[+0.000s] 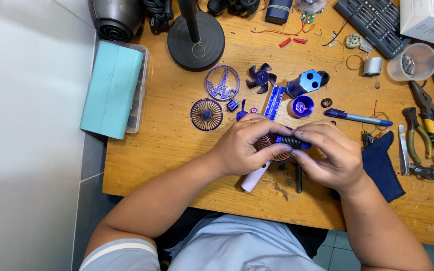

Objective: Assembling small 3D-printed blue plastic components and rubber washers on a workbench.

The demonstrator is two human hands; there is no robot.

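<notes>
My left hand [244,145] and my right hand [330,155] meet at the middle of the wooden table [167,145]. Together they pinch a short screwdriver with a blue and black handle [292,142]. Under the hands lies a round coppery motor winding [272,145] on a pale handle [254,178]. Beyond the hands lie purple fan parts: a round grille [206,114], a ring with a tower figure [222,83], a fan blade [261,78], a blue circuit strip [275,102] and a blue housing [306,82].
A teal-lidded parts box [114,88] sits at the left edge. A black round lamp base [196,35] stands at the back. A blue pen [357,118], dark cloth [380,165], pliers [430,120], a clear cup [412,62] and a bit set [370,22] fill the right side.
</notes>
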